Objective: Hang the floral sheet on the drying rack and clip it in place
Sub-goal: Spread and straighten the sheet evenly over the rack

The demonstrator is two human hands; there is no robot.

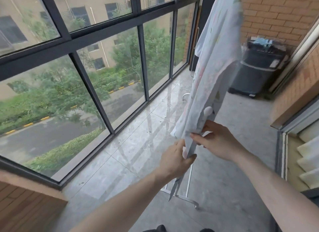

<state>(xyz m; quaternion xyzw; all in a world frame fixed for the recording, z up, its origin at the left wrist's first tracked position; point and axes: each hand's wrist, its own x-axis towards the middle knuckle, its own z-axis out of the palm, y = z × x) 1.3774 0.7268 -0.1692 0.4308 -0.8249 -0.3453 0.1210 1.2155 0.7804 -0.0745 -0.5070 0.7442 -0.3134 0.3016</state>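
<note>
The floral sheet [213, 65] hangs lengthwise over the drying rack [189, 181] beside the window [96, 62], a white clip [207, 111] fixed on its near part. The left hand [174, 160] pinches the sheet's lower edge; the right hand [216, 139] grips the fabric just above it.

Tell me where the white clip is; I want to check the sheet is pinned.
In the head view, the white clip sits right of centre on the floral sheet, just above the right hand.
</note>
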